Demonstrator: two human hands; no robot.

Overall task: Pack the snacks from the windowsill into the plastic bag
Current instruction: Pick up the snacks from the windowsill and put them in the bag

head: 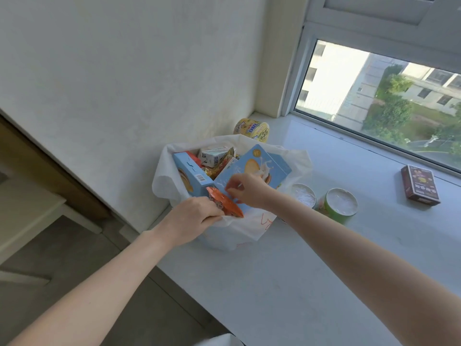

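Observation:
A white plastic bag (239,231) stands open on the windowsill (311,270) beside the wall. Inside it are two light blue biscuit boxes (189,174), one of them tilted (264,163), a small drink carton (214,156) and yellow packets. My left hand (192,217) grips the bag's near rim together with an orange snack packet (225,203). My right hand (247,192) sits over the tilted blue box, fingers curled at its lower edge; what it holds is unclear.
A yellow cup (253,128) stands behind the bag in the corner. Two green tubs with clear lids (340,204) sit right of the bag. A dark brown box (420,188) lies further right by the window frame. The sill's edge drops to the floor at left.

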